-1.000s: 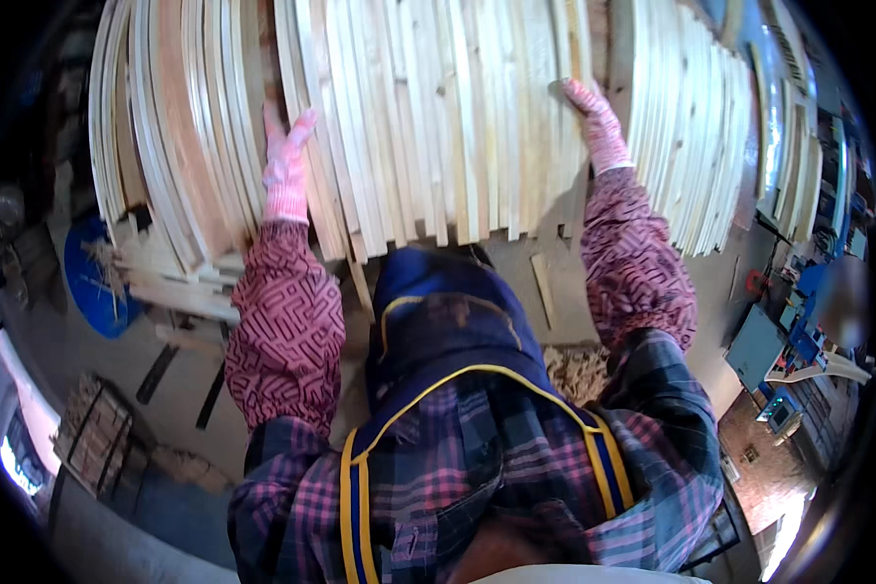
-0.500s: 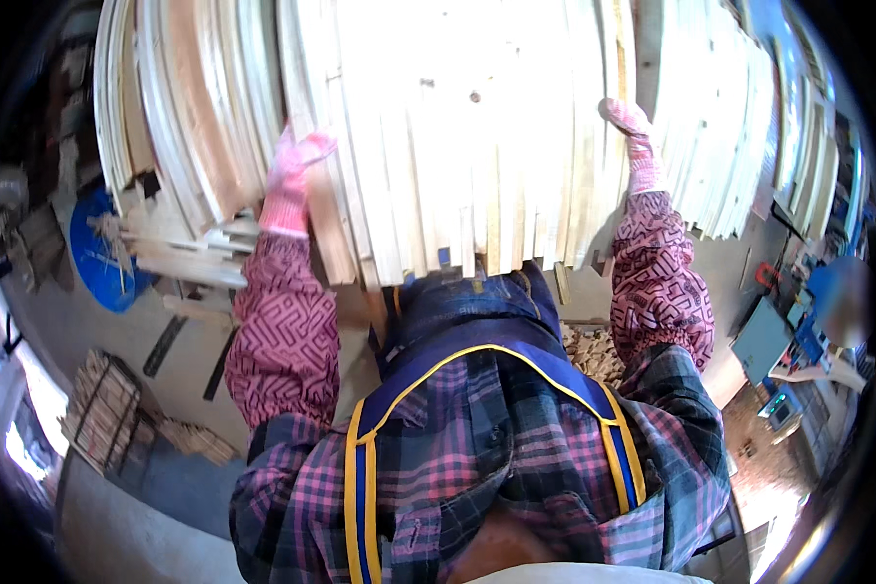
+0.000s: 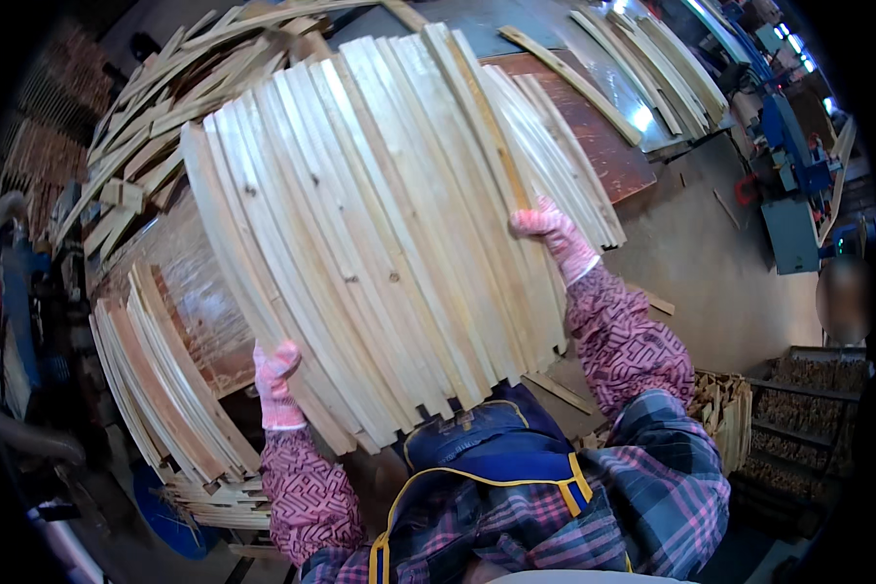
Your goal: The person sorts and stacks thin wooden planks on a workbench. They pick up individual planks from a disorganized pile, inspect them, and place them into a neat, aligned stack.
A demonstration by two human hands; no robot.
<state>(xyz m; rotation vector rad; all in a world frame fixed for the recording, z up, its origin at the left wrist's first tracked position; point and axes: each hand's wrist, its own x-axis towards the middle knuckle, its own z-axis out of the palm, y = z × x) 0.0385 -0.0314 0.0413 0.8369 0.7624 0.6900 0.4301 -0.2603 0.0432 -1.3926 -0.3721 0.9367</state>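
A wide row of pale wooden strips [image 3: 360, 214], laid side by side, spans the space before me, its near ends close to my apron [image 3: 496, 462]. My left hand [image 3: 278, 382], in a pink and white glove, is closed on the row's left edge near its lower corner, thumb on top. On the opposite edge, my gloved right hand [image 3: 555, 232] grips the outermost strips with its thumb above. The fingers of both hands are partly hidden under or beside the wood. Whether the row rests on the table or is raised cannot be told.
More strips lie at the left [image 3: 170, 380] and right [image 3: 555, 146] on a brown tabletop [image 3: 204, 292]. A jumbled heap of wood offcuts [image 3: 156, 136] is at the far left. A blue round tub [image 3: 170, 511] stands below left; a rack of wood pieces [image 3: 798, 409] is at right.
The row has come away from the neighbouring strips on its left and now lies tilted in view. Both hands still hold its edges; my right hand now appears farther away than my left.
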